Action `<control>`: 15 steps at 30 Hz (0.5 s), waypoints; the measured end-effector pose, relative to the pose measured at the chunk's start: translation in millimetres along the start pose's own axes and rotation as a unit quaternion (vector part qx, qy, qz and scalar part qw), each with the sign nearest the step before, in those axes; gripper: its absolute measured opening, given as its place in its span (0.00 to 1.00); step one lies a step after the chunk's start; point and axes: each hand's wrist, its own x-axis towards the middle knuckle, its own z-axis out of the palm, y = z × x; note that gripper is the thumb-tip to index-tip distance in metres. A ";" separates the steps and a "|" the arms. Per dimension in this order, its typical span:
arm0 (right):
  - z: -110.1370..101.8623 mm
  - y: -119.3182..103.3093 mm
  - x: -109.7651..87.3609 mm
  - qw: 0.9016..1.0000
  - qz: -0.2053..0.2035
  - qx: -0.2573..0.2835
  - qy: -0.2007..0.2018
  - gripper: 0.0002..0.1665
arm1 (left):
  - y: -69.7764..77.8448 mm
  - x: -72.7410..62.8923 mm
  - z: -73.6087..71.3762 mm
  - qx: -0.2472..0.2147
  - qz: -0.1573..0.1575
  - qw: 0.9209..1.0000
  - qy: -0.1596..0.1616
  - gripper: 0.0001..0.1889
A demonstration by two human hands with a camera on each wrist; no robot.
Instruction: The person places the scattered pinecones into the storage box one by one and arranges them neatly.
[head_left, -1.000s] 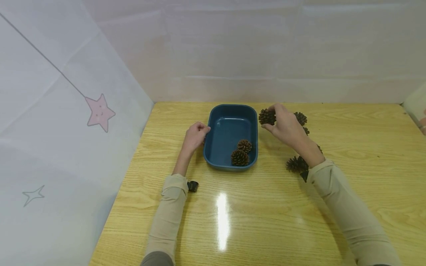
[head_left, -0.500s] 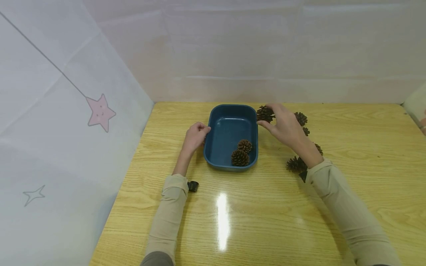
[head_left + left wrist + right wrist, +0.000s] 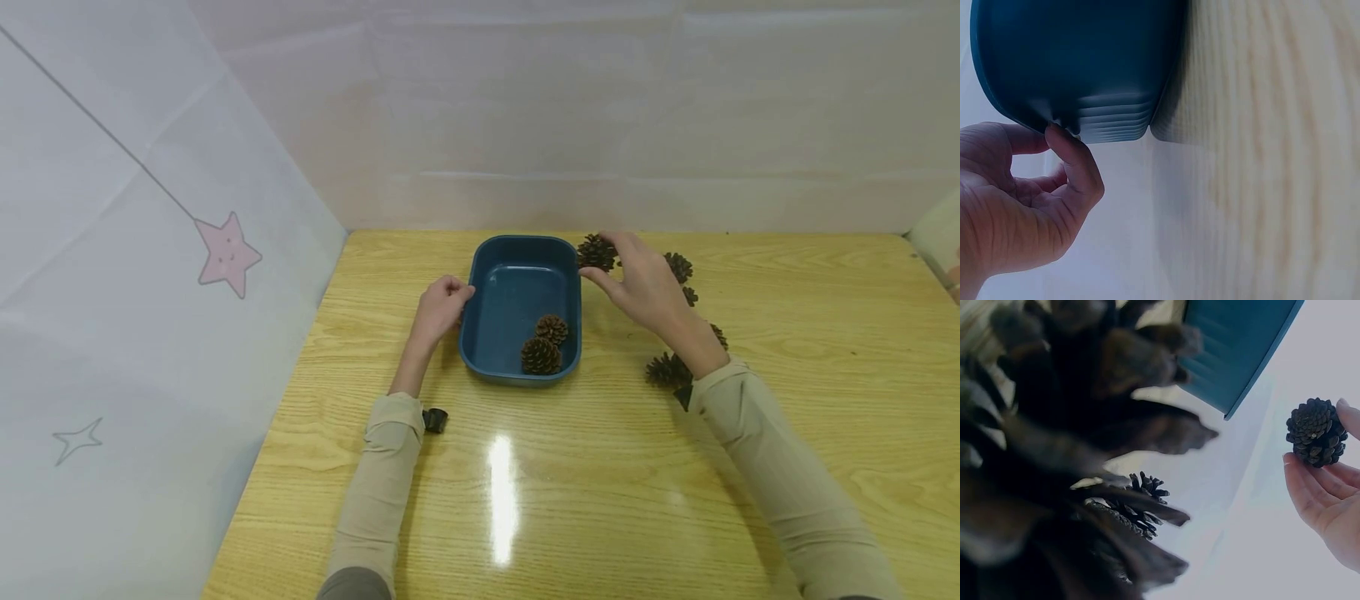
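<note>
A dark blue rectangular tub stands near the table's far edge, with two pine cones in its near right corner, one smaller and one larger. On its left side my left hand pinches the rim between thumb and fingers; the left wrist view shows the hand below the tub's wall. My right hand holds another pine cone beside the tub's far right corner. In the right wrist view that cone sits between thumb and fingertips.
Right of the tub, several more pine cones lie on the wooden table, including a far one and a nearer one partly behind the right wrist. A blurred cone fills the right wrist view's left side. A pale wall covering rises behind.
My right hand has shifted slightly left and away from me with the pine cone, closer to the tub's far right corner. My left hand and the tub have stayed put.
</note>
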 end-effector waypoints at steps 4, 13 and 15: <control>0.4 0.3 0.5 1.000 -0.004 0.003 -0.001 0.35 | 0.3 1.1 0.0 0.003 -0.001 1.000 0.000 0.15; 3.1 0.6 4.0 1.000 -0.004 0.013 -0.022 0.36 | 0.2 1.6 0.5 0.005 -0.003 1.000 0.001 0.16; 3.6 0.2 4.6 1.000 -0.004 0.015 -0.025 0.36 | 0.2 1.5 0.6 0.004 -0.003 1.000 0.001 0.15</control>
